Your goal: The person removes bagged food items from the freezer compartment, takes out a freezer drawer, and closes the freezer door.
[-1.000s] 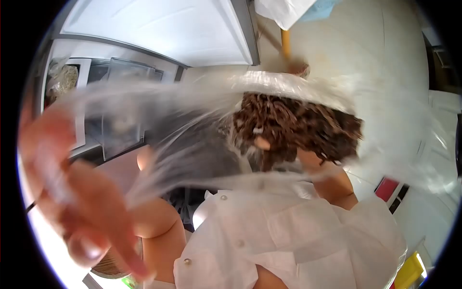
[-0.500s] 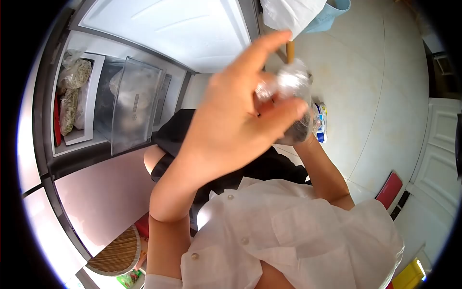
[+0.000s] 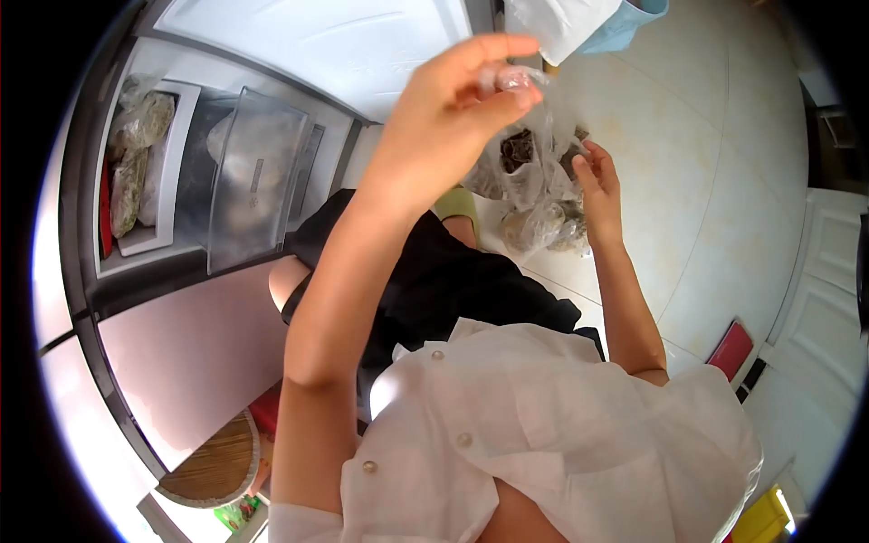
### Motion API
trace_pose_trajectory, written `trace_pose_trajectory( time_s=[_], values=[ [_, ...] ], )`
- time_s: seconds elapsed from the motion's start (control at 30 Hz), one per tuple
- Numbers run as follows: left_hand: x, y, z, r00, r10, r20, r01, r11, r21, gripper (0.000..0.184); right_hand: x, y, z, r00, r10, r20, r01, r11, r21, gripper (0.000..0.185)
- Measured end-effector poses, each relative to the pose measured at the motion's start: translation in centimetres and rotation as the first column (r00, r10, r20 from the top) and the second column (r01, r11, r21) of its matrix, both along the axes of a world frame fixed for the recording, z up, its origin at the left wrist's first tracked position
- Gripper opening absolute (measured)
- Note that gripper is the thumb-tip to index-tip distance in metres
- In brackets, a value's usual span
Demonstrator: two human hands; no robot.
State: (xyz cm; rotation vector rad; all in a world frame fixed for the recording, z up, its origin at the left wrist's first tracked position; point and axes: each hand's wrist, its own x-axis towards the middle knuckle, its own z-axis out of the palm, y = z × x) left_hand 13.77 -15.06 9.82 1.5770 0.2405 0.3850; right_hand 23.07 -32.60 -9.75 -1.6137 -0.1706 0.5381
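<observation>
My left hand (image 3: 462, 113) is raised, with its thumb and fingers pinching the gathered top of a clear plastic bag (image 3: 534, 172). Dark contents show through the bag as it hangs below that hand. Lower and to the right, my right hand (image 3: 601, 185) has its thumb and fingertips at the bag's side, gripping plastic by a dark patch. Beneath them, more clear plastic bags (image 3: 534, 231) with pale contents rest on the tiled floor. Where one bag ends and another begins is hard to make out.
At left, an open freezer holds a clear-fronted drawer (image 3: 258, 181) and bagged food (image 3: 136, 172). Its white door (image 3: 317, 54) stands open ahead. A white bag (image 3: 557, 23) and a blue bin (image 3: 625, 27) are at the top. A round woven tray (image 3: 213, 462) lies lower left.
My left hand has moved up and away, drawing the bag's top with it. The right hand, earlier mostly hidden behind it, now shows at the bag's side. The floor bags have come into view.
</observation>
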Motion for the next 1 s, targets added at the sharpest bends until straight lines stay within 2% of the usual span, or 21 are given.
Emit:
trace_pose_trajectory(
  time_s=[0.03, 0.07, 0.1, 0.13, 0.2, 0.23, 0.3, 0.33, 0.43, 0.5, 0.6, 0.63, 0.67, 0.73, 0.83, 0.9, 0.93, 1.0],
  values=[
    [-0.5, -0.3, 0.4, 0.996, -0.011, -0.088, 0.011, 1.000, 0.001, 0.035, -0.2, 0.1, 0.5, 1.000, 0.018, 0.009, -0.018, 0.997, 0.069, 0.061],
    [-0.8, -1.0, 1.6, 0.974, -0.092, -0.206, 0.102, 0.994, 0.035, 0.033, -0.1, 0.4, 1.2, 0.999, 0.027, 0.024, -0.031, 0.989, 0.143, 0.067],
    [-0.3, -0.9, 1.1, 0.964, -0.188, -0.186, 0.192, 0.981, 0.004, 0.031, -0.3, 0.4, 1.8, 0.999, 0.039, 0.031, -0.045, 0.977, 0.209, 0.073],
    [-0.1, -0.9, 0.4, 0.945, -0.279, -0.173, 0.277, 0.960, -0.034, 0.029, -0.5, 0.4, 2.3, 0.982, 0.147, 0.121, -0.170, 0.963, 0.208, 0.080],
    [0.2, -0.7, 0.2, 0.959, -0.223, -0.174, 0.229, 0.973, 0.012, 0.027, 0.1, 0.6, 3.4, 0.888, 0.335, 0.314, -0.403, 0.897, 0.182, 0.097],
    [0.2, -0.7, 0.3, 0.966, -0.193, -0.170, 0.202, 0.979, 0.039, 0.027, 0.0, 1.3, 3.9, 0.833, 0.441, 0.333, -0.495, 0.864, 0.092, 0.111],
    [0.0, -0.6, 1.1, 0.954, -0.241, -0.178, 0.248, 0.968, 0.021, 0.026, 1.1, 2.5, 3.4, 0.658, 0.638, 0.399, -0.568, 0.769, -0.293, 0.112],
    [-0.1, -0.6, 1.3, 0.947, -0.267, -0.181, 0.274, 0.962, 0.011, 0.026, 1.2, 3.0, 3.1, 0.639, 0.644, 0.421, -0.564, 0.764, -0.313, 0.108],
    [0.2, -0.2, 0.7, 0.977, -0.197, -0.084, 0.197, 0.980, -0.006, 0.026, 1.5, 5.0, 0.9, 0.614, 0.654, 0.442, -0.571, 0.755, -0.323, 0.095],
    [0.6, -0.4, 0.3, 0.983, -0.182, -0.026, 0.181, 0.983, -0.018, 0.024, 0.5, 6.5, -1.6, 0.741, 0.458, 0.490, -0.486, 0.871, -0.079, 0.064],
    [0.0, 1.8, 1.0, 0.983, -0.166, -0.077, 0.165, 0.986, -0.026, 0.029, -0.1, 6.2, 0.3, 0.882, 0.437, 0.177, -0.448, 0.893, 0.026, 0.040],
    [-0.2, 3.4, 0.4, 0.995, -0.098, -0.003, 0.097, 0.981, 0.169, 0.044, -0.5, 6.4, 1.8, 0.939, 0.272, 0.211, -0.301, 0.947, 0.117, 0.025],
    [-1.2, 5.2, 0.1, 0.989, 0.030, -0.144, 0.015, 0.953, 0.303, 0.049, -0.4, 6.4, 1.6, 0.971, 0.219, 0.097, -0.235, 0.951, 0.201, 0.025],
    [-2.9, 8.0, -0.4, 0.882, 0.319, -0.348, -0.067, 0.814, 0.577, 0.059, 0.4, 6.2, 1.1, 0.983, 0.119, -0.139, -0.065, 0.937, 0.344, 0.025],
    [-3.6, 7.1, -9.1, 0.945, 0.306, -0.117, -0.067, 0.530, 0.845, 0.070, 0.1, 5.8, 3.4, 0.975, 0.157, -0.160, -0.109, 0.956, 0.274, 0.027],
    [-3.6, 3.2, -11.2, 0.964, 0.265, -0.005, -0.127, 0.477, 0.870, 0.065, -0.7, 5.8, 4.2, 0.977, 0.179, -0.112, -0.154, 0.966, 0.206, 0.032],
    [-3.3, 2.4, -10.5, 0.961, 0.212, -0.179, 0.034, 0.550, 0.835, 0.058, -0.9, 5.9, 4.1, 0.982, 0.178, -0.058, -0.167, 0.973, 0.158, 0.036],
    [-2.6, 1.5, -8.6, 0.867, 0.060, -0.494, 0.337, 0.660, 0.672, 0.045, -1.4, 5.9, 5.1, 0.978, 0.203, 0.038, -0.205, 0.975, 0.079, 0.042]
  ],
)
